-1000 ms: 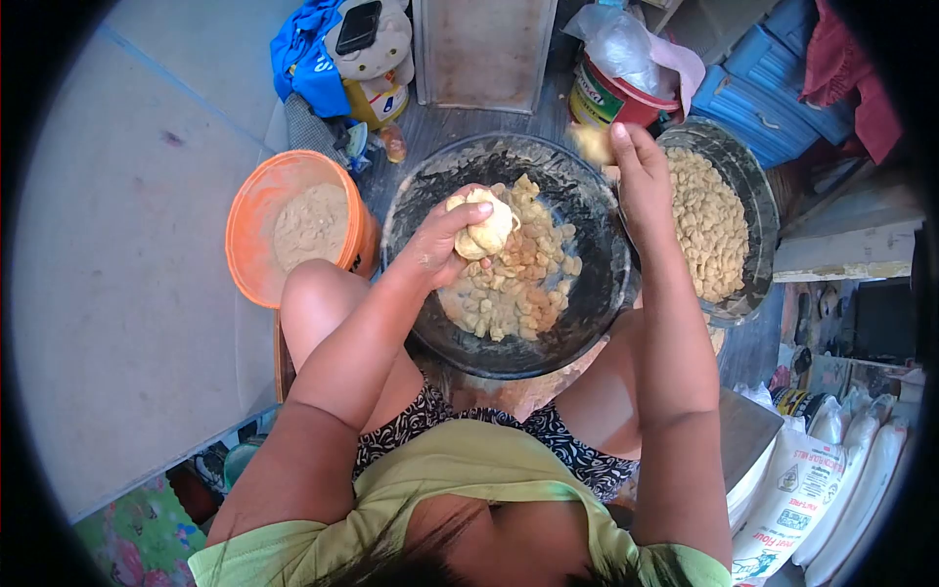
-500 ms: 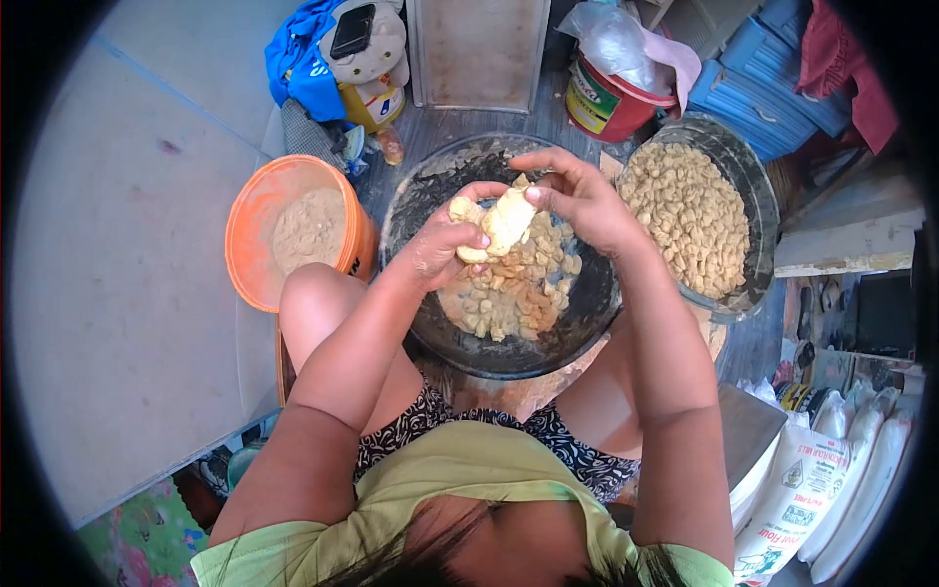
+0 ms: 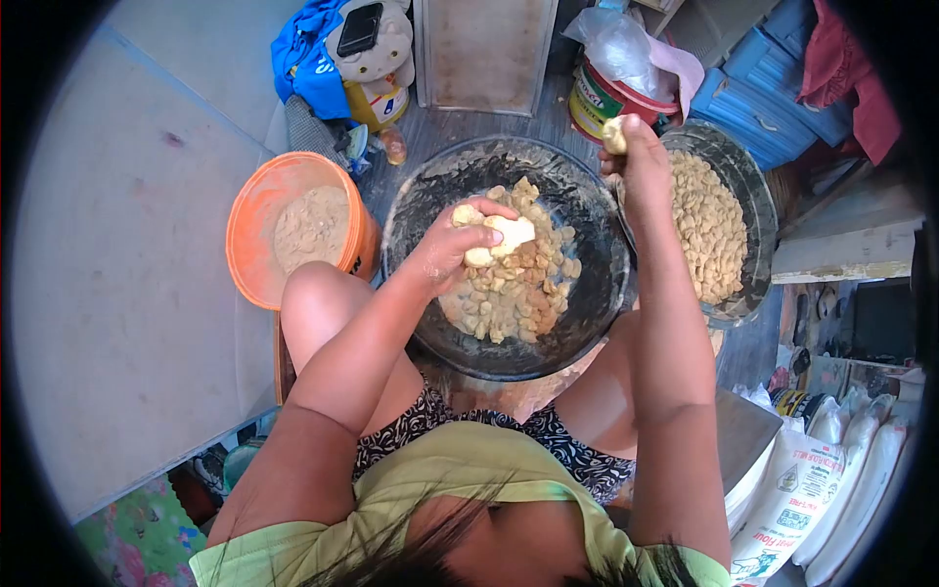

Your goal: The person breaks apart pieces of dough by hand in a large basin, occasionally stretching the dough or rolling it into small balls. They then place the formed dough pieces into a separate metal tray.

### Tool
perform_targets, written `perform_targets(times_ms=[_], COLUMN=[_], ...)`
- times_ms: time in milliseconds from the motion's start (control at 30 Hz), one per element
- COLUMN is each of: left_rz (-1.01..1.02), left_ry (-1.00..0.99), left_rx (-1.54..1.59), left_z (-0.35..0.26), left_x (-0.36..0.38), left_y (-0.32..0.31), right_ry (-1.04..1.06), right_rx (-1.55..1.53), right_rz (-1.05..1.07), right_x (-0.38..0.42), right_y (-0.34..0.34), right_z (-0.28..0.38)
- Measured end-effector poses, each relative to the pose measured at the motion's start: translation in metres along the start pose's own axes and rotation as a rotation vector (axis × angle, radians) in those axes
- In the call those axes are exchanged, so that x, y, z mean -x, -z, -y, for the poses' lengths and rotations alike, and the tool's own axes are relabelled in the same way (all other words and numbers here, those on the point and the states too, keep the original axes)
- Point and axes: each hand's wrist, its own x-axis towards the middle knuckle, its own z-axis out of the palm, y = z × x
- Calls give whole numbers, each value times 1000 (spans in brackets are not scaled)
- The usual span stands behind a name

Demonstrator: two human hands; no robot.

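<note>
My left hand (image 3: 455, 243) is closed around a pale yellow lump of dough (image 3: 511, 233), part of which sticks out past the fingers over a wide black basin (image 3: 602, 323). Inside that basin lies a heap of small floury dough pieces (image 3: 489, 308), with a browner powdery patch among them. My right hand (image 3: 641, 166) is raised near the basin on the right and pinches a small piece of dough (image 3: 614, 135) between thumb and fingers. That second dark basin (image 3: 761, 264) holds many small tan dough pieces (image 3: 699, 225).
An orange bucket (image 3: 240, 230) with brownish flour stands at the left. Behind are a plush toy with a phone (image 3: 360, 29) on it, a framed panel (image 3: 484, 59) and a red bucket (image 3: 592, 103) with plastic bags. Flour sacks (image 3: 797, 499) lean at the lower right.
My right hand has moved away from the left, up and to the right, with a small dough piece pinched off. My left hand still holds the larger, now shorter lump above the basin.
</note>
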Motion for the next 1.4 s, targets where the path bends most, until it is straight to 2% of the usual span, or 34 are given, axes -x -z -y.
perform_targets(times_ms=[33,100,167,233,333,367,433,467,600,667,767,800,867,933,967,1033,1067,1200,1333,1367,1400], left_rz=[2,-25,-31,-41,-83,-52,-17,0,-19,-25,-39,-13,13,-49,-50,7,8,16,87,88,122], left_ry=[-5,14,15,21,-5,14,32,38,75,91,101,99,96,53,53,1,3,-5,26,25,-6], left_rx=[-2,59,80,103,80,92,105,155,201,194,103,118,132,155,155,139,139,112,55,55,45], left_z=[-2,-7,-11,-10,-9,-9,-11,-12,-13,-13,-13,-10,-11,-13,-13,-12,-12,-14,-14,-12,-10], left_x=[0,2,-1,-1,-1,-1,-3,-5,-6,-5,-2,-2,-1,-1,-1,-1,-1,2,4,3,3], left_y=[-1,-4,-6,-9,-11,-9,-7,-5,-3,-3,0,5,3,-4,-5,-5,-5,-5,2,4,5], right_ry=[6,-22,382,18,72,72,-10,8,90,148,127,129,-16,-186,-186,-206,-294,-306,-246,-244,-206], right_rx=[0,203,664,259,344,342,182,155,233,51,-17,-16,48,26,25,201,109,59,-240,-239,-240], right_rz=[0,96,347,650,764,761,433,368,253,62,-27,-27,169,395,395,704,736,676,218,218,68], right_x=[0,5,24,45,47,45,37,35,33,28,23,23,28,32,35,44,42,29,19,12,3], right_y=[-1,-6,-18,-36,-44,-42,-39,-39,-38,-38,-38,-38,-41,-43,-44,-48,-48,-38,-32,-27,-19], right_z=[2,2,-2,-4,-15,-15,-8,-12,-14,-10,-9,-8,-6,-9,-11,-15,-18,-17,-14,-17,-22])
